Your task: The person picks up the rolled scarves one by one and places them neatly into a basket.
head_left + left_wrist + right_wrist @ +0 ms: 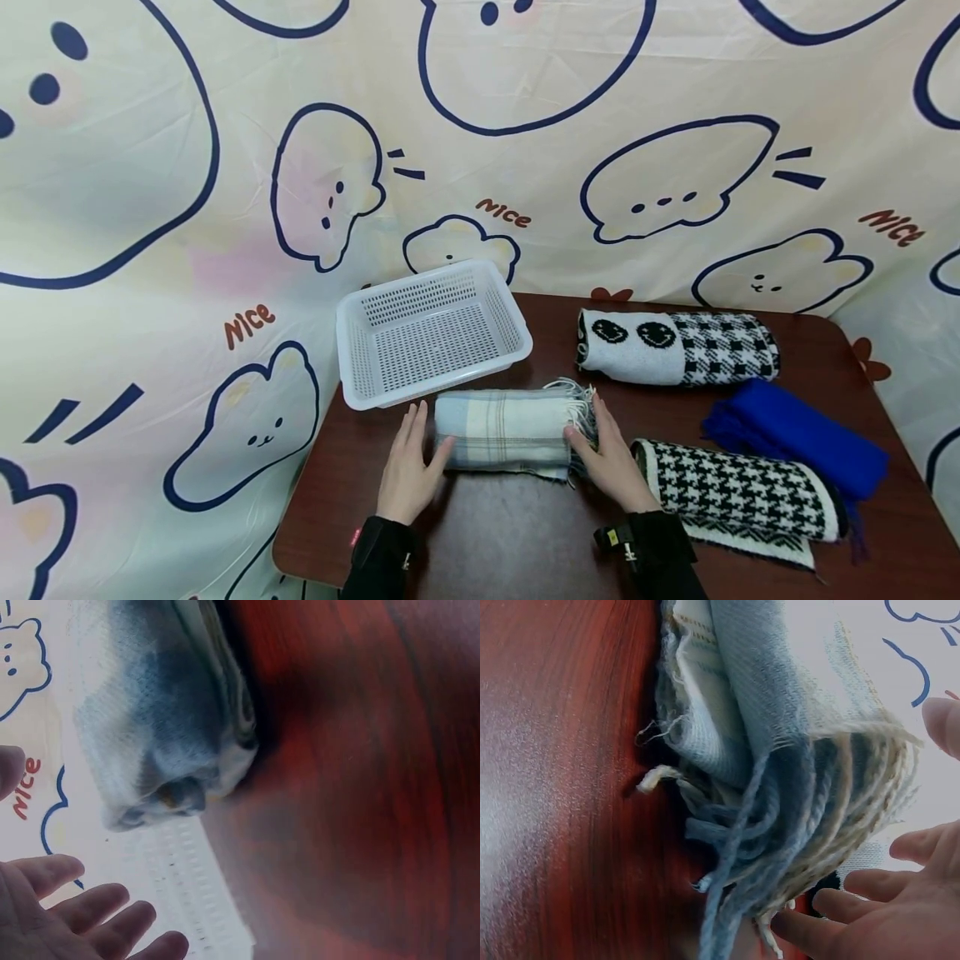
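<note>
A folded plaid scarf [502, 429], pale blue and cream with a tasselled fringe at its right end, lies on the table between two hands. The left hand [408, 467] is at the scarf's left end, fingers extended and thumb reaching toward its edge. In the left wrist view those fingers [105, 907] are spread, a little apart from the rolled end. By the fringe [817, 795], the right hand [611, 458] has its fingers straight, its thumb over the tassels in the head view. The right wrist view has its fingertips right at the strands.
Behind the scarf stands a white perforated basket [435, 333]. To the right lie a smiley-and-check scarf [675, 348], a blue scarf [802, 437] and a houndstooth scarf [742, 492], this last close beside the right hand. A patterned curtain [525, 167] hangs behind the brown table [495, 533].
</note>
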The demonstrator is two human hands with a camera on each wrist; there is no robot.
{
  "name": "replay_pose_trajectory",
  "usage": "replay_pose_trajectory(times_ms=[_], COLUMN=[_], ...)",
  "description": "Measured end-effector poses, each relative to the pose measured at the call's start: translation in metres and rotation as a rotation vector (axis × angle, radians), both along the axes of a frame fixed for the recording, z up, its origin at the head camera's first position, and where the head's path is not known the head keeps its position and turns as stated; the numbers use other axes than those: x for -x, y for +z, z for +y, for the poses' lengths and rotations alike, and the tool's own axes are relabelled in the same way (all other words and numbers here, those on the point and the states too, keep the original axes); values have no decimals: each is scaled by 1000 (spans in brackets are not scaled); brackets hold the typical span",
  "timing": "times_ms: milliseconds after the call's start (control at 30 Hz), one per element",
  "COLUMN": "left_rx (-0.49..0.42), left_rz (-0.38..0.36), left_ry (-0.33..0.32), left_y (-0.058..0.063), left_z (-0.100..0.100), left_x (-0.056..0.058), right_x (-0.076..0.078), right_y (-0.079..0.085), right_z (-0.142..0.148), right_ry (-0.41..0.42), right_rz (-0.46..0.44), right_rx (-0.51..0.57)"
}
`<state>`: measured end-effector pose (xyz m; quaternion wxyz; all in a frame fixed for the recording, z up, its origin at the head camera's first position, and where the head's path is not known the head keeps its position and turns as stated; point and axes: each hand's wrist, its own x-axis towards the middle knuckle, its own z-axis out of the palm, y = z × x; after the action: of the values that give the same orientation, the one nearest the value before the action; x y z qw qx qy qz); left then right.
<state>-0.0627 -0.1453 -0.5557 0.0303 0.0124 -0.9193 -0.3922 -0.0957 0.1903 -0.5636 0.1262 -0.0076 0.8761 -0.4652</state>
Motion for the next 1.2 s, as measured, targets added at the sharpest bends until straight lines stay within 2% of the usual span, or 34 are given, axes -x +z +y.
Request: replay_pose_trajectory(times_ms=[167, 467, 633, 900, 1200], left_rx=[-70, -137, -175, -228, -232], left_rz=[-86, -141, -184, -253, -331], left_ry=[28, 30, 31, 39, 46], left_y=[-7, -16, -15, -8, -12], left_z=[-1, 0, 2, 7, 9], left_x=[2, 7, 10, 16, 24], right_x=[0, 1, 1, 4, 5], right_y=[-4, -10, -10, -9, -12], right_z=[1, 4, 4, 3, 4], right_ry=[-6, -15, -24, -36, -44], right_rz=[-43, -105, -136, -155, -161], right_rx=[7, 17, 19, 6, 22])
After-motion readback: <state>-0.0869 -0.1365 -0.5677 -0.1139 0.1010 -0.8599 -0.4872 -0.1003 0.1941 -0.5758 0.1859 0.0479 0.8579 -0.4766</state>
